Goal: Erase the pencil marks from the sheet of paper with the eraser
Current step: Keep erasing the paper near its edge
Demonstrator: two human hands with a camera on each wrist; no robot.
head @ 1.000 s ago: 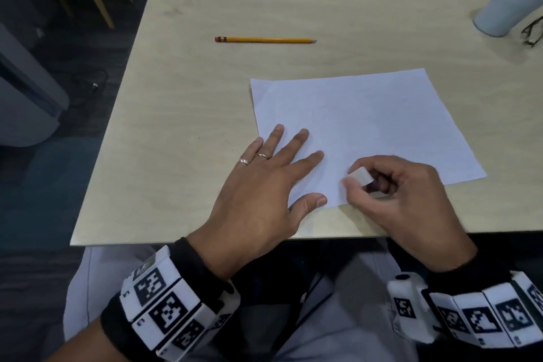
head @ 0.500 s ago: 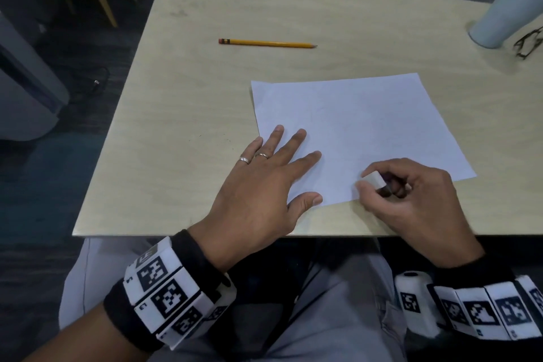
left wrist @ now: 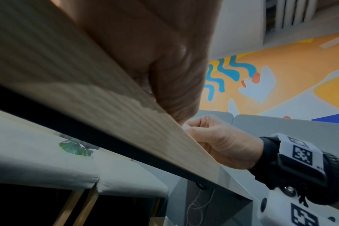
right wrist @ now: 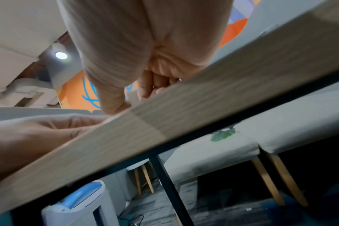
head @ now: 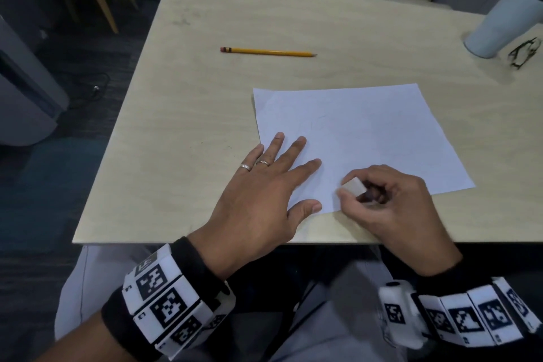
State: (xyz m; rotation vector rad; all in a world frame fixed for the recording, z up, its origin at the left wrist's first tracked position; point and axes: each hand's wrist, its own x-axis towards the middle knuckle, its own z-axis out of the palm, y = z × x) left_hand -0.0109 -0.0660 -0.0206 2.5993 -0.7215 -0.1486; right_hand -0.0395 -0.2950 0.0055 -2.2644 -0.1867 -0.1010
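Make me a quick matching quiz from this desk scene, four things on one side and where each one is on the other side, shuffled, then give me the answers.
Things
1. pencil
2. eraser
3. sheet of paper
4. tumbler

Places
A. pinched in the right hand, at the near edge of the paper
B. far right corner of the table, next to a pair of glasses
C. lying alone on the bare tabletop beyond the paper
D. flat on the table, pressed down by the open left hand

Pairs: 1-C, 2-A, 3-D, 4-B
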